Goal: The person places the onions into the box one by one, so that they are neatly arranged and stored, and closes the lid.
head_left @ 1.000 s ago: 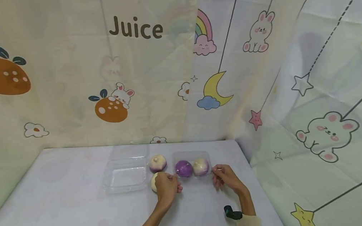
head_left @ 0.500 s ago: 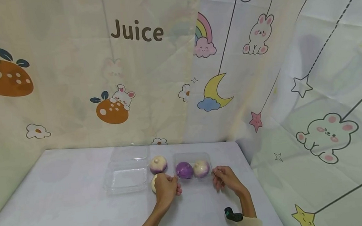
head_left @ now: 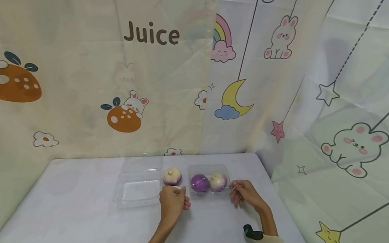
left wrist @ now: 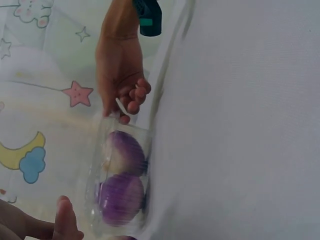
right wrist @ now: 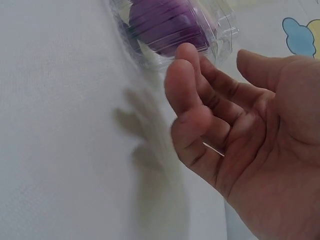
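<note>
Printed curtains (head_left: 163,81) with cartoon rabbits, stars and the word "Juice" are hung behind and to the right of the table (head_left: 69,233), which is covered in a pale cloth. An empty clear clamshell tray (head_left: 138,188) is laid open near the table's far edge, at 9 o'clock from the loose buns. A closed clear box (head_left: 208,180) is set at 3 o'clock from them; a purple bun (head_left: 200,182) and a white-and-purple bun (head_left: 218,181) are seen inside it, side by side. A loose white-and-purple bun (head_left: 172,176) is placed between tray and box. Just at 6 o'clock from it, a cream bun (head_left: 176,188) is mostly hidden under the left hand (head_left: 172,202), whose fingers are curled over it; only a sliver of the bun is seen. The right hand (head_left: 244,194) is placed at the box's right end, at 3 o'clock from it, fingers loosely bent; in the left wrist view a fingertip (left wrist: 124,119) is seen touching the box corner, with nothing gripped. In the right wrist view the palm is seen loosely open, close to the box wall. A dark wristband device (head_left: 252,233) is worn on the right forearm.
</note>
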A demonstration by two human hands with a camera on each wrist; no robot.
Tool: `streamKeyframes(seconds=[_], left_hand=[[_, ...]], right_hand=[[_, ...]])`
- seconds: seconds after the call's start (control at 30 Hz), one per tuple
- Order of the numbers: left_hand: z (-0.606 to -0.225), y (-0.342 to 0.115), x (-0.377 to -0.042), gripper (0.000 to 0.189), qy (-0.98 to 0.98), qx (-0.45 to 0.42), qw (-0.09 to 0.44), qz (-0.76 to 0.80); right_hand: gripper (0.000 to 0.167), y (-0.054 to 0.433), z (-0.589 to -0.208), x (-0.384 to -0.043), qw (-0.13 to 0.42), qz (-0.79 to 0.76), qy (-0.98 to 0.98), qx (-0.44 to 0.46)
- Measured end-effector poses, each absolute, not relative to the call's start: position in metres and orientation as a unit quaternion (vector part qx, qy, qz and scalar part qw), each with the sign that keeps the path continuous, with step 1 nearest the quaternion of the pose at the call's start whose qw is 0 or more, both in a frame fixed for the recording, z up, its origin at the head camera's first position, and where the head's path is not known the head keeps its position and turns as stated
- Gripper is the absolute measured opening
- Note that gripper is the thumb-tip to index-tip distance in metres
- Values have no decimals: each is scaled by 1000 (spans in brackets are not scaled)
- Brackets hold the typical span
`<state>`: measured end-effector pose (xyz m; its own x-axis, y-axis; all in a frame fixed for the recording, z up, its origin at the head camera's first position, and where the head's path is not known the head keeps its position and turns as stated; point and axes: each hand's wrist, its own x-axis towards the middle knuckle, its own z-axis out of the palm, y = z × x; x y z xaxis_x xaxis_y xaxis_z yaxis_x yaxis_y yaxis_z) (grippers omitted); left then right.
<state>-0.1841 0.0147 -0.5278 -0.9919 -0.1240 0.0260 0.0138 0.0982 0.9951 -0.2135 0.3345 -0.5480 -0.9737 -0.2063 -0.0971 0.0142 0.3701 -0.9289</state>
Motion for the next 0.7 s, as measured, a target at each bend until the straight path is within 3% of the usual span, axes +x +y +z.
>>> streamKeyframes(seconds=[0.33,0.7], left_hand=[[-501,-18,-180,23,-754,64,131,-641],[-494,-82,-176,26,-792,114,223,-557]], right_hand=[[47,328,-544,-216,12,-563,826,16],[40,326,-539,-215,-52,-549,834,18]])
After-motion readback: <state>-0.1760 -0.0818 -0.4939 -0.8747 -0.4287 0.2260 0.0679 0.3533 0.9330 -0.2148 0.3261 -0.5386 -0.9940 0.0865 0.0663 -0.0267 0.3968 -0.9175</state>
